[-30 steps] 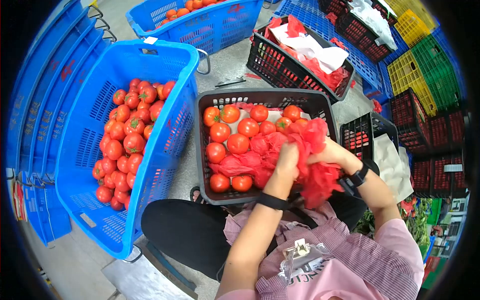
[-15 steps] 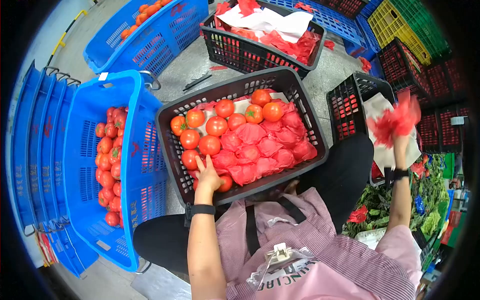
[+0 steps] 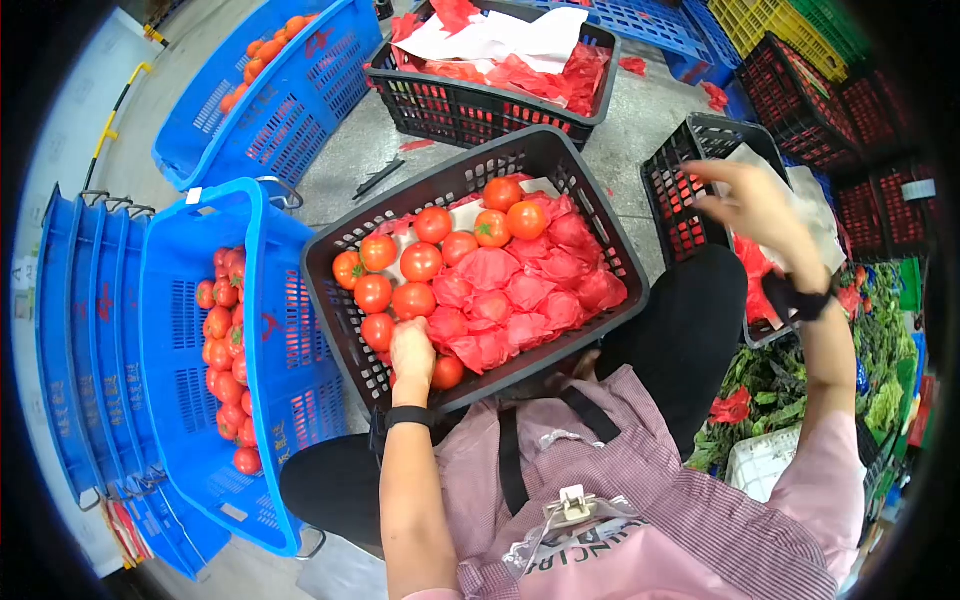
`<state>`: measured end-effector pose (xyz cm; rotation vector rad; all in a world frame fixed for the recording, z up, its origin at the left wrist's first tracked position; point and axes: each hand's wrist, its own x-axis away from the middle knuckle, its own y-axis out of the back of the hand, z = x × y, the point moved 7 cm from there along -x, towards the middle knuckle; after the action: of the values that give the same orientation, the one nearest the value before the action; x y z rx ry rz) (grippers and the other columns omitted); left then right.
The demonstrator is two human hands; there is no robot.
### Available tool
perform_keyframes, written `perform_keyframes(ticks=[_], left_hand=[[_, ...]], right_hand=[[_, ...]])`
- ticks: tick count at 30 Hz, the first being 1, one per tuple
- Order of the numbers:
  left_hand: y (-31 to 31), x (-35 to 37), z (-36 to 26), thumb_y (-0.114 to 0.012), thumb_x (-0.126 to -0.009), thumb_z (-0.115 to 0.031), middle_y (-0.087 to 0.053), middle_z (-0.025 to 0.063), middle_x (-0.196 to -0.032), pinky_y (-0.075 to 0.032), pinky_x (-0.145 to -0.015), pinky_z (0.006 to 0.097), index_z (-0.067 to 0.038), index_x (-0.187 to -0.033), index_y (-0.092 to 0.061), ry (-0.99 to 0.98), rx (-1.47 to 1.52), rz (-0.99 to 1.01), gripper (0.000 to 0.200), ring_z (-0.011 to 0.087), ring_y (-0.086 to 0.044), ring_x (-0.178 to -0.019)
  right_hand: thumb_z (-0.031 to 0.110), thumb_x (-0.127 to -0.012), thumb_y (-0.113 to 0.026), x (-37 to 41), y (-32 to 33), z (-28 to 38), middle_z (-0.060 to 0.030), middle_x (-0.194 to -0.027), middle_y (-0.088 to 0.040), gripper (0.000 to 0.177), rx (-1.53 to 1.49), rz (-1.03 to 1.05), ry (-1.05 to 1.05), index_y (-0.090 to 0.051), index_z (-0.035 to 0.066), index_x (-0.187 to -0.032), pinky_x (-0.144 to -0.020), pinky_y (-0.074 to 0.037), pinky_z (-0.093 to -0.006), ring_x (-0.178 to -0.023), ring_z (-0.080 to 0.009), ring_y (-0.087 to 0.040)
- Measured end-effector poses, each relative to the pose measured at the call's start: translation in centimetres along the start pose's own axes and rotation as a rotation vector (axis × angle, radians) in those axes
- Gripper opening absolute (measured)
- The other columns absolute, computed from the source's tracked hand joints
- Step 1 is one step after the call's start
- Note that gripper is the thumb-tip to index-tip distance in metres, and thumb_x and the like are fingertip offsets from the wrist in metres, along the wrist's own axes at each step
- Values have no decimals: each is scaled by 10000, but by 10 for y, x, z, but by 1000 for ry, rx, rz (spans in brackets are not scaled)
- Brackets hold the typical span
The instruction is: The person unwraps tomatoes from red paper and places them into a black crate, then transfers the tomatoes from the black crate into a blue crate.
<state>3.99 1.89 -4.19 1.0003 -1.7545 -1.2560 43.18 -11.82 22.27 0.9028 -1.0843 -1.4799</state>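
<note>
A black crate [image 3: 330,290] lies tilted across my lap. Bare red tomatoes [image 3: 421,262] fill its left and far side, while tomatoes wrapped in red paper [image 3: 515,290] fill the rest. My left hand [image 3: 412,352] reaches in among the bare ones near the left front corner, fingers curled downward; what they grip is hidden. A single tomato [image 3: 447,373] sits right beside that hand. My right hand [image 3: 745,200] is raised over a second black crate [image 3: 690,150] on the right, fingers apart with nothing in them. Red wrapping paper [image 3: 752,268] lies in that crate below it.
To the left stands a blue basket [image 3: 255,300] of tomatoes, with another blue basket [image 3: 350,80] behind it. A black crate [image 3: 480,110] with white and red paper sits at the back. Leafy greens [image 3: 780,400] lie at right, and stacked crates [image 3: 800,100] stand behind.
The red paper has left my right hand, which has moved up and left with its fingers spread. My left hand's fingers have gone from spread over the tomatoes to curled between them.
</note>
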Motion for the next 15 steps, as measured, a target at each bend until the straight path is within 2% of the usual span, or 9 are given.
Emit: perform_keyframes(ticks=[2, 4, 5, 6, 8, 10, 12, 13, 15], left_hand=[[-3, 2, 0, -490, -734, 26, -605, 245, -852, -464, -740, 479, -35, -854, -595, 100, 257, 211, 170, 415, -591, -857], [10, 8, -12, -447, -710, 52, -608, 259, -807, -456, -711, 487, -1, -851, -565, -39, 402, 170, 192, 421, -601, -824], [12, 13, -18, -454, -706, 58, -606, 254, -802, -460, -708, 468, -3, -852, -562, -86, 418, 214, 192, 414, -602, -821], [12, 19, -26, -462, -701, 64, -604, 248, -798, -464, -704, 448, -6, -853, -558, -133, 439, 258, 193, 407, -603, -819], [25, 38, -47, -473, -688, 77, -593, 230, -784, -464, -709, 408, -8, -842, -547, -255, 711, 342, 191, 379, -600, -813], [34, 51, -51, -471, -691, 74, -580, 224, -797, -461, -730, 399, -3, -850, -534, -191, 655, 473, 188, 366, -597, -823], [32, 51, -36, -462, -734, 43, -591, 227, -834, -461, -746, 416, -7, -882, -536, -117, 676, 356, 173, 371, -598, -835], [29, 47, -36, -462, -734, 43, -591, 227, -834, -461, -746, 416, -7, -882, -536, -113, 681, 352, 173, 371, -598, -835], [43, 30, -5, -437, -786, 9, -604, 227, -869, -457, -777, 430, -4, -929, -548, 273, 701, -79, 182, 378, -595, -851]], right_hand=[[140, -733, -704, -38, -68, 68, -160, -1072, -626, 454, -121, 211, 99, -575, 35, -1155, -738, -529, -372, -889, -278, -642], [253, -732, -717, -59, -155, 134, -198, -1288, -477, 674, -88, 374, 348, -434, 97, -1323, -892, -480, -384, -1101, -327, -549], [328, -735, -712, -66, -220, 147, -248, -1393, -330, 770, -150, 249, 501, -351, 140, -1388, -980, -416, -420, -1230, -396, -417], [387, -727, -711, -71, -265, 165, -268, -1450, -193, 826, -70, 340, 422, -310, 159, -1412, -1011, -361, -516, -1291, -456, -291], [418, -674, -725, -73, -314, 186, -224, -1490, -121, 868, 77, 420, 410, -322, 198, -1411, -1026, -282, -607, -1341, -428, -226], [389, -666, -722, -69, -330, 191, -178, -1471, -229, 801, 243, 265, 533, -390, 224, -1376, -994, -337, -554, -1311, -368, -314], [384, -703, -682, -67, -335, 178, -130, -1403, -365, 693, 72, 181, 800, -451, 215, -1335, -911, -364, -554, -1244, -323, -381], [398, -734, -660, -68, -317, 177, -65, -1250, -494, 605, 55, -26, 872, -495, 208, -1284, -842, -397, -438, -1098, -254, -476], [418, -736, -652, -84, -320, 175, -58, -1182, -511, 582, 67, 35, 798, -512, 188, -1252, -823, -404, -422, -1061, -242, -491]])
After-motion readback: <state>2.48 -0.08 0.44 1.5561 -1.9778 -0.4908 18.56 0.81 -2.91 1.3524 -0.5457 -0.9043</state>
